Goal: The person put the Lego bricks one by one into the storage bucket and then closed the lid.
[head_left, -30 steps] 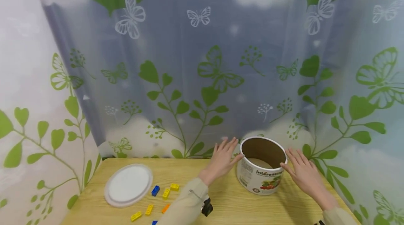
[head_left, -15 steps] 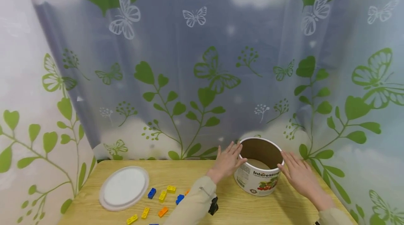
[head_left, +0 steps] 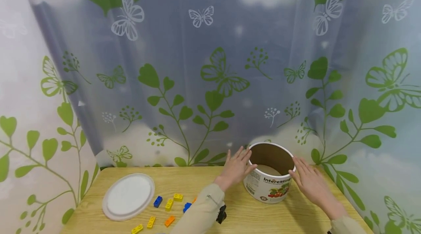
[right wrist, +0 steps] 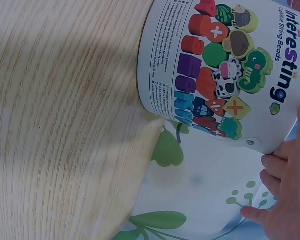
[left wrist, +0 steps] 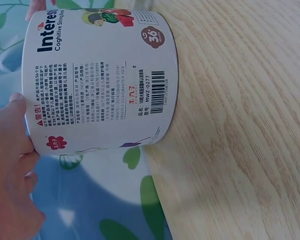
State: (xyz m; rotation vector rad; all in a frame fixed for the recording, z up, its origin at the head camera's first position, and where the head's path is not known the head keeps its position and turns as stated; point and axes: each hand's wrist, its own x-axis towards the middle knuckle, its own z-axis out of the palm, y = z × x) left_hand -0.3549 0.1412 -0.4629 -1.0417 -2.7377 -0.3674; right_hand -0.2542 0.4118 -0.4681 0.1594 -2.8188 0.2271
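Note:
A round white tub (head_left: 263, 189) printed "Interesting" stands upright and uncovered at the right of the table, with a brown inner wall. My left hand (head_left: 234, 168) touches its rim on the left with fingers extended. On the opposite side, the extended fingers of my right hand (head_left: 310, 183) rest at the rim. In the left wrist view the left hand (left wrist: 10, 170) meets the rim beside the tub's barcode side. The right wrist view has the right hand (right wrist: 289, 185) at the rim, near printed pictures of beads and animals.
A round whitish lid (head_left: 129, 196) lies flat at the table's left. Several small toy bricks are scattered between lid and left sleeve: blue (head_left: 158, 201), yellow (head_left: 169, 204) and orange (head_left: 169, 221). A patterned curtain (head_left: 210, 80) hangs close behind the wooden table (head_left: 243, 219).
Both hands have closed in on the tub from its sides, and their fingers now meet the rim. The head view has shifted slightly; over the last half second the hands hold nearly still.

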